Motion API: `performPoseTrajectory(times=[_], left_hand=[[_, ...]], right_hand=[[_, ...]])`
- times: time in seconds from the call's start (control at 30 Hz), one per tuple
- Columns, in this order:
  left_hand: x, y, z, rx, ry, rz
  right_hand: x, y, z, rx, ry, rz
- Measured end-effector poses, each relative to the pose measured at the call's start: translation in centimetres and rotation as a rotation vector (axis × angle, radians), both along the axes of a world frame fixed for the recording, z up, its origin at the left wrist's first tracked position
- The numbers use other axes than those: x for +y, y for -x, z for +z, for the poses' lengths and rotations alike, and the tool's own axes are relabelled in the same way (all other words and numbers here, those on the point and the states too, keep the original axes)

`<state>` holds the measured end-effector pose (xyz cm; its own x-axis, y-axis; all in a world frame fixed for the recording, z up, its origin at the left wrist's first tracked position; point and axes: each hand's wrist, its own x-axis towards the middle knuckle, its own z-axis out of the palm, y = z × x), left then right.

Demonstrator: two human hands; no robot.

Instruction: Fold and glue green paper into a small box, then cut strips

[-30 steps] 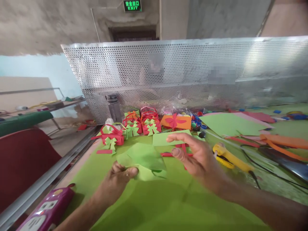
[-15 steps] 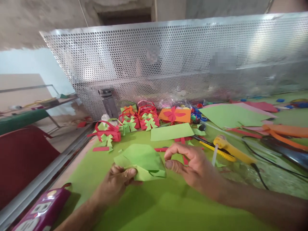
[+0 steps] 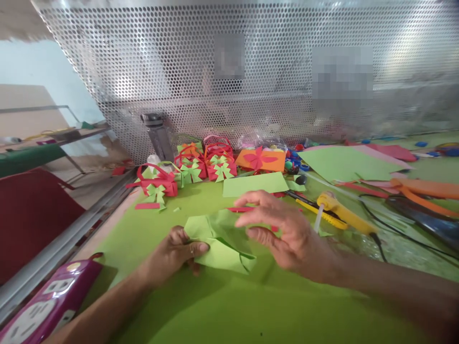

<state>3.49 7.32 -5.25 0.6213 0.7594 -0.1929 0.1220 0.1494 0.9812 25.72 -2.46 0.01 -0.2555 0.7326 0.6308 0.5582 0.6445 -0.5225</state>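
My left hand [image 3: 182, 251] pinches the left side of a folded light green paper piece [image 3: 222, 253], thumb on top. The piece is held over the green tabletop [image 3: 215, 310], and its folds stand partly raised at the right. At its upper right edge hovers my right hand [image 3: 287, 234], with fingers apart and curved and nothing seen between them. Whether its fingertips touch the paper I cannot tell. Behind the hands lies a flat light green paper strip [image 3: 256, 185]. A thin red paper strip [image 3: 240, 209] is partly hidden by my right hand.
Small red paper baskets [image 3: 158, 180] with green bows stand at the back left, near a grey bottle [image 3: 158, 138]. A yellow glue gun [image 3: 346, 212] and a yellow cutter [image 3: 322, 215] lie right. A purple power strip [image 3: 53, 301] sits front left. A perforated metal panel [image 3: 186, 62] rises behind.
The view has tilted downward. The green paper has turned in my left hand, and its folds have opened more. My right hand's fingers have spread and moved over the paper's right edge.
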Motion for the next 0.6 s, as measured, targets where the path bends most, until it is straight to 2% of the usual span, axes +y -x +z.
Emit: performPoseTrajectory(times=[0.17,0.3,0.37,0.5,0.6], left_hand=[[0.5,0.6,-1.0,0.039,0.018,0.005],[0.3,0.4,-0.7,0.008,0.108,0.019],[0.0,-0.1,-0.1,-0.052,0.148,0.081],[-0.5,-0.8,0.9,-0.171,0.161,0.222],[-0.6,-0.9,0.9,-0.222,0.171,0.279]], right_hand=[[0.0,0.3,1.0,-0.238,0.014,0.125],[0.4,0.5,0.9,-0.314,0.042,0.134],[0.5,0.5,0.6,-0.211,0.011,0.062],[0.6,0.4,-0.1,0.092,0.007,-0.184],[0.7,0.4,-0.5,0.121,0.022,-0.214]])
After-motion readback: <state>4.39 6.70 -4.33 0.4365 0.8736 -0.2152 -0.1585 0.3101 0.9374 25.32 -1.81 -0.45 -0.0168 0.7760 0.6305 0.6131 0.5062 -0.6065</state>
